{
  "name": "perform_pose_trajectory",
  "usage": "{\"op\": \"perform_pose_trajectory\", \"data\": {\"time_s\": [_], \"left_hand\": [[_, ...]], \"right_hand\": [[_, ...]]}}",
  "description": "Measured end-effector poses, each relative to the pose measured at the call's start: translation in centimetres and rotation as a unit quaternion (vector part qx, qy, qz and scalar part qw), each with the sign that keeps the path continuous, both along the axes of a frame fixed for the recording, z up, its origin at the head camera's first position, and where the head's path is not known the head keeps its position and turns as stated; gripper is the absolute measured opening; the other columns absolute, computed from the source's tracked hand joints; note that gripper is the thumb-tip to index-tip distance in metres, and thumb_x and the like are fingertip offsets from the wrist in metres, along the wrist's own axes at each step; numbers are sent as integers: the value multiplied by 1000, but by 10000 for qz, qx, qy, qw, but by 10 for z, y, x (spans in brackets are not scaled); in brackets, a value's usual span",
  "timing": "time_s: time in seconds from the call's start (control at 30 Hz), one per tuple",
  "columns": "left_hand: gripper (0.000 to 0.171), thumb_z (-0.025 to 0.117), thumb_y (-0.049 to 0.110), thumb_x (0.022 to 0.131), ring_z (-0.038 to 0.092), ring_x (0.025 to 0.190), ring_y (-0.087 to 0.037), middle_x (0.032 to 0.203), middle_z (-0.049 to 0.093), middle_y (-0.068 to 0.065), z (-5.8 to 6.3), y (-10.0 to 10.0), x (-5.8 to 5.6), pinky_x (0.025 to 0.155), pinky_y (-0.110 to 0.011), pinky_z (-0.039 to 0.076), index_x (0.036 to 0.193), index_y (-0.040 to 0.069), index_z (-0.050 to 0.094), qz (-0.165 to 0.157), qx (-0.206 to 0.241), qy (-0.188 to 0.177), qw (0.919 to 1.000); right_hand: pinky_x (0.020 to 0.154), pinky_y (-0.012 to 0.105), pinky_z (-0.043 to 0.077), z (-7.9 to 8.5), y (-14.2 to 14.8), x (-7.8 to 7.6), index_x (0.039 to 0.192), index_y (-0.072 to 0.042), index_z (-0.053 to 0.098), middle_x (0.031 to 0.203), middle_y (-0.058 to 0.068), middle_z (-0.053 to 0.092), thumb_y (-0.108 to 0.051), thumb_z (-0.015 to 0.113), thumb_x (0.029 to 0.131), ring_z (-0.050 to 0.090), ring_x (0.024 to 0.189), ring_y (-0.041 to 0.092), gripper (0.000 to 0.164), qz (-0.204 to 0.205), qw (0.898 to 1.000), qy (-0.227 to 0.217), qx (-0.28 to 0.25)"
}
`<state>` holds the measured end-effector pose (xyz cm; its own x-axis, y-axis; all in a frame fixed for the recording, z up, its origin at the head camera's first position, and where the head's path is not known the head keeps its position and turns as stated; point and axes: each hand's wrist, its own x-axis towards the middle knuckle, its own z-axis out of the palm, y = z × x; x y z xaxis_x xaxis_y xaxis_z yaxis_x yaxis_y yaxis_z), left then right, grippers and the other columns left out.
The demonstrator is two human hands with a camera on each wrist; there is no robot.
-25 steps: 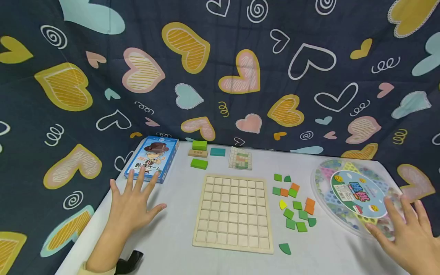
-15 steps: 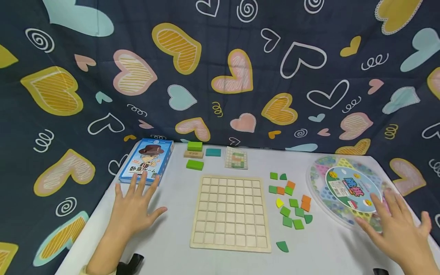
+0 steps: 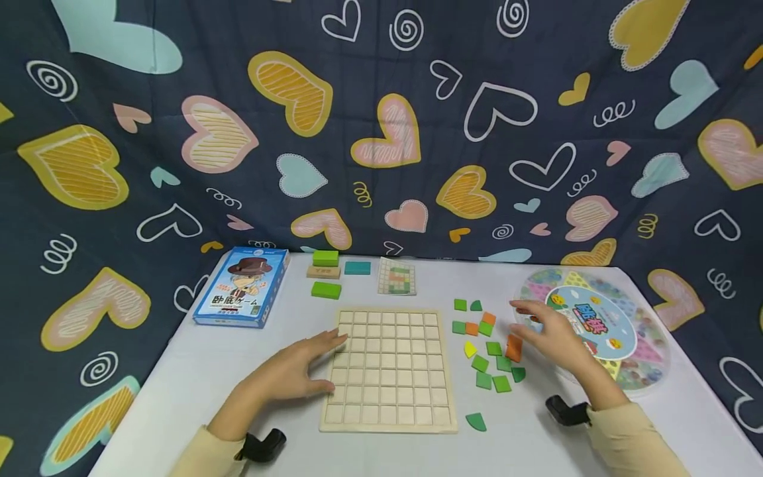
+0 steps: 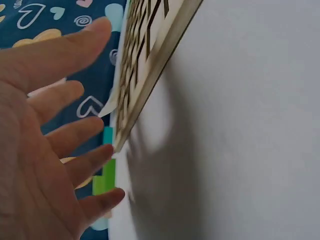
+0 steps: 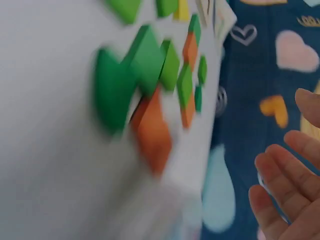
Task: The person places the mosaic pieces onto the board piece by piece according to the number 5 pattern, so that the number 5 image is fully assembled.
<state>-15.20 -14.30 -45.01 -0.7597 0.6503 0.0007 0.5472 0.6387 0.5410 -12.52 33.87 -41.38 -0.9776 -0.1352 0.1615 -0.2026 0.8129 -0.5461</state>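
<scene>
At the left edge of the wooden grid board is my left hand, its fingertips over the frame. Whether they touch it I cannot tell. The left wrist view has this hand with fingers spread and nothing held, beside the board's side. My right hand hovers between the small coloured tiles and the round marble game box, fingers loosely bent. Below its fingers lie orange tiles. In the right wrist view the hand is empty, and green tiles lie by a blurred orange tile.
A blue card-game box lies at the back left. Green blocks, a wooden block, a teal block and a small pattern card sit along the back. A dark green quarter-round tile lies nearer the front.
Both hands have moved inward: the left from near the blue box to the board's left edge, the right from the round box toward the tiles. The head view has shifted slightly.
</scene>
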Motion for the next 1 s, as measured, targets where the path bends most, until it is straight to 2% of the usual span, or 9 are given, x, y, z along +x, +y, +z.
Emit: {"op": "perform_pose_trajectory", "data": {"time_s": [0.13, 0.23, 0.33, 0.43, 0.53, 0.67, 0.8, 0.93, 1.0], "left_hand": [[85, 79, 40, 71, 22, 144, -32, 154, 31, -8, -9, 3, -9, 112, -56, 25, 145, 23, 41, -125, 253, -560, 9980], [90, 81, 41, 67, 15, 145, -34, 155, 28, -8, -13, 2, -12, 113, -60, 19, 145, 21, 41, -226, 303, -829, 9958], [94, 80, 47, 64, 12, 146, -36, 156, 26, -9, -14, 1, -12, 113, -62, 12, 145, 18, 41, -400, 246, -888, 9949], [98, 79, 53, 62, 11, 145, -37, 156, 24, -10, -16, -1, -10, 114, -63, 9, 145, 17, 41, -550, 138, -753, 9955], [99, 77, 56, 60, 11, 146, -36, 157, 23, -9, -18, -4, -7, 114, -62, 9, 144, 17, 43, -584, 73, -628, 9963], [98, 77, 56, 59, 10, 146, -35, 157, 22, -8, -21, -7, -2, 114, -61, 8, 142, 18, 45, -508, 68, -715, 9961], [96, 78, 56, 58, 10, 146, -33, 157, 22, -5, -19, -4, -4, 115, -59, 8, 141, 19, 47, -439, 34, -791, 9959], [95, 78, 57, 57, 11, 147, -30, 157, 23, -2, -19, -1, -9, 116, -57, 9, 140, 21, 48, -395, -13, -717, 9966], [95, 79, 56, 57, 11, 147, -29, 157, 23, -1, -20, -2, -11, 117, -57, 9, 140, 22, 48, -348, -39, -712, 9969]], "right_hand": [[95, 51, 48, -10, -20, -38, 131, 2, 53, 128, 24, 57, -19, 63, 91, 56, 115, 39, 46, 180, 9958, -699, -562], [93, 48, 50, -16, -26, -61, 130, 2, 53, 128, 24, 57, -16, 62, 91, 57, 115, 38, 44, 117, 9909, -1155, -675], [92, 46, 50, -21, -28, -77, 128, 2, 55, 125, 22, 59, -12, 62, 89, 58, 110, 35, 41, -35, 9858, -1567, -598], [91, 43, 50, -27, -28, -87, 123, 2, 58, 117, 19, 62, -10, 63, 87, 58, 103, 30, 38, -143, 9820, -1827, -450], [87, 40, 51, -33, -29, -91, 115, 1, 63, 108, 16, 62, -8, 66, 85, 57, 96, 26, 32, -52, 9839, -1760, -298], [80, 39, 50, -39, -31, -90, 104, 0, 66, 98, 14, 58, -4, 68, 81, 57, 89, 24, 23, 172, 9900, -1399, -51], [78, 39, 51, -35, -31, -88, 100, 0, 64, 95, 14, 61, -5, 67, 83, 59, 86, 25, 19, 165, 9926, -1199, 132], [76, 38, 55, -26, -40, -83, 105, -2, 63, 98, 14, 66, -8, 67, 85, 64, 91, 28, 21, 114, 9951, -967, -158], [76, 36, 56, -23, -55, -79, 108, -3, 64, 100, 13, 67, -9, 68, 85, 65, 92, 28, 24, 287, 9946, -881, -463]]}}
